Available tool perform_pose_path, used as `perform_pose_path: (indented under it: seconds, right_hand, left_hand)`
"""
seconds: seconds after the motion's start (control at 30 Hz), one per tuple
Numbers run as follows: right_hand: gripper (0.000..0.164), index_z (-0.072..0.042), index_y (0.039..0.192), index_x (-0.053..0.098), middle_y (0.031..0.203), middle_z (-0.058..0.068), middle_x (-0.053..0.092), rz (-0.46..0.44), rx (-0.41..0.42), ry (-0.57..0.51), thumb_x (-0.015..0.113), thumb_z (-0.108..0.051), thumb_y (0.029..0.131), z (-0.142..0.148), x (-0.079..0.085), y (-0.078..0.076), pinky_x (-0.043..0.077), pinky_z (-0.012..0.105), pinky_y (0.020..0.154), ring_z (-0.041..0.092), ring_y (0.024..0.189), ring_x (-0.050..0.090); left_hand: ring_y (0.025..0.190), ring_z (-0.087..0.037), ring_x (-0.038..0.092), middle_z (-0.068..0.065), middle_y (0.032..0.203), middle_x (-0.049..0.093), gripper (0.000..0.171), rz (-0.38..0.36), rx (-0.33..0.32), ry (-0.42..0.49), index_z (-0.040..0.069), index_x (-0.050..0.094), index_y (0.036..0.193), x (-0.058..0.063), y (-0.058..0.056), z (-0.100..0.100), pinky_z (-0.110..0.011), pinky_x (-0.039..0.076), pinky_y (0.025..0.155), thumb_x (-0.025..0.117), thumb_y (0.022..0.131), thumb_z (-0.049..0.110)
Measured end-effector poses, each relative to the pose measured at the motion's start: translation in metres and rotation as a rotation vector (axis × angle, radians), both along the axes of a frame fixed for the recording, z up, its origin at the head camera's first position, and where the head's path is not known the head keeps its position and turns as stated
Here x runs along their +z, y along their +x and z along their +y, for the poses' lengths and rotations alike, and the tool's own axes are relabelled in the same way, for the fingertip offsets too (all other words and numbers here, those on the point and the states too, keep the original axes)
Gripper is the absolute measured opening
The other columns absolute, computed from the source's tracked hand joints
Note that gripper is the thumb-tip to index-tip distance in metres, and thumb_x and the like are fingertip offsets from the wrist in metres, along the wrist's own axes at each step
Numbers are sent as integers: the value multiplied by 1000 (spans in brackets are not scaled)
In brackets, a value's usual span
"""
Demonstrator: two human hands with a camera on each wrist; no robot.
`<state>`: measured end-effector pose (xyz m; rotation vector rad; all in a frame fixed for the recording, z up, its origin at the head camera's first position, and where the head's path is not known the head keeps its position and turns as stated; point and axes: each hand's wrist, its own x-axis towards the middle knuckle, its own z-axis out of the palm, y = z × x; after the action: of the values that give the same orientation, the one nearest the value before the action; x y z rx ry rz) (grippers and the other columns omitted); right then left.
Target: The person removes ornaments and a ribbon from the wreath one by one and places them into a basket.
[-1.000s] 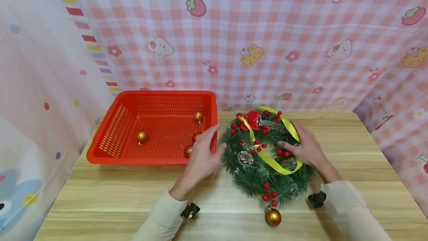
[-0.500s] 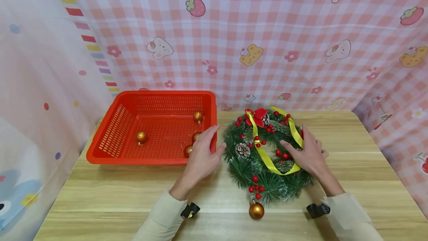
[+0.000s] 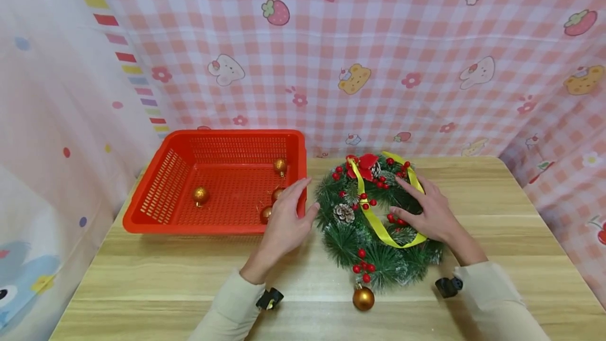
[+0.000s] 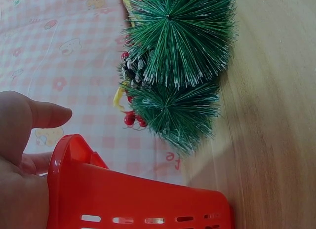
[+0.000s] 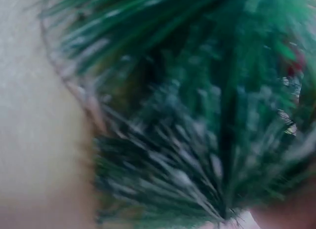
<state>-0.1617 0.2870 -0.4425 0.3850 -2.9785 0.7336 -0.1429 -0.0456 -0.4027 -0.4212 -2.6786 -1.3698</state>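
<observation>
A green wreath (image 3: 345, 246) with pinecones, red berries and a red flower (image 3: 363, 166) lies on the table. A yellow ribbon (image 3: 379, 230) loops loosely across it. My right hand (image 3: 428, 212) rests over the wreath's right side, thumb and fingers spread apart near the ribbon. In the right wrist view, blurred green needles (image 5: 197, 115) fill most of the picture. My left hand (image 3: 289, 222) is at the right front corner of the red basket (image 3: 213, 228), thumb apart from loosely straight fingers. A gold ball ornament (image 3: 363, 298) lies at the wreath's front edge.
Inside the basket lie several gold balls, one (image 3: 201, 195) on the left and others by the right wall, partly hidden behind my left hand. A pink checked curtain (image 3: 265, 93) hangs behind the wooden table (image 3: 156, 288).
The wreath has turned clockwise, its gold ball shifting left and the red flower right. My right hand has moved from its outer edge to lie spread over it. The left hand stays put.
</observation>
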Motion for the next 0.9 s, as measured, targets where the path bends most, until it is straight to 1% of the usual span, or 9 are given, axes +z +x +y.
perform_pose_path:
  seconds: [0.1,0.2,0.33,0.47,0.57,0.63,0.77,0.9]
  right_hand:
    - [78,-23,158,27,159,32,13,-60,-33,68,58,-55,94,-3,-2,-1,22,77,100,58,139,20]
    - [81,-24,159,20,159,31,14,-74,-64,108,53,-60,94,-5,-2,-2,27,76,96,56,138,22]
    - [84,-24,160,16,157,33,17,-88,-116,115,49,-64,94,-7,-2,-1,31,74,94,55,137,23]
    - [86,-23,160,14,156,36,17,-113,-195,96,46,-68,94,-10,-4,3,28,77,94,55,138,20]
    - [88,-24,160,13,156,36,16,-115,-252,75,44,-70,93,-13,-5,4,26,79,93,56,138,20]
    - [88,-25,160,13,156,36,16,-111,-276,60,44,-71,92,-15,-6,5,24,80,92,56,138,19]
    - [87,-24,160,14,156,36,17,-102,-289,42,44,-70,93,-17,-6,4,22,81,92,56,138,20]
    - [87,-23,160,15,155,37,18,-105,-291,39,43,-70,93,-17,-5,4,22,81,92,56,138,20]
  left_hand:
    - [141,-34,39,-14,151,45,57,-1,4,-3,9,47,147,-1,0,0,-52,30,115,66,94,18]
    - [141,-34,39,-13,151,46,56,5,7,-7,9,47,146,-1,0,0,-52,30,115,66,94,18]
    - [140,-33,40,-14,150,46,56,13,6,-9,9,48,146,-2,0,0,-52,31,115,66,94,18]
    - [140,-33,41,-15,150,47,55,20,2,-8,8,49,145,-2,0,0,-52,31,115,67,93,16]
    - [141,-32,40,-15,151,46,56,18,-5,-14,8,48,145,-3,0,0,-51,30,116,67,93,15]
    - [141,-32,39,-14,150,46,55,27,-12,-19,8,49,145,-3,0,1,-51,29,116,67,93,15]
    - [141,-30,40,-12,147,50,53,57,-23,-23,8,51,142,-3,-1,2,-49,30,116,68,93,15]
    - [136,-28,46,-11,143,54,48,141,-60,-14,6,53,139,-2,2,5,-44,36,113,67,93,12]
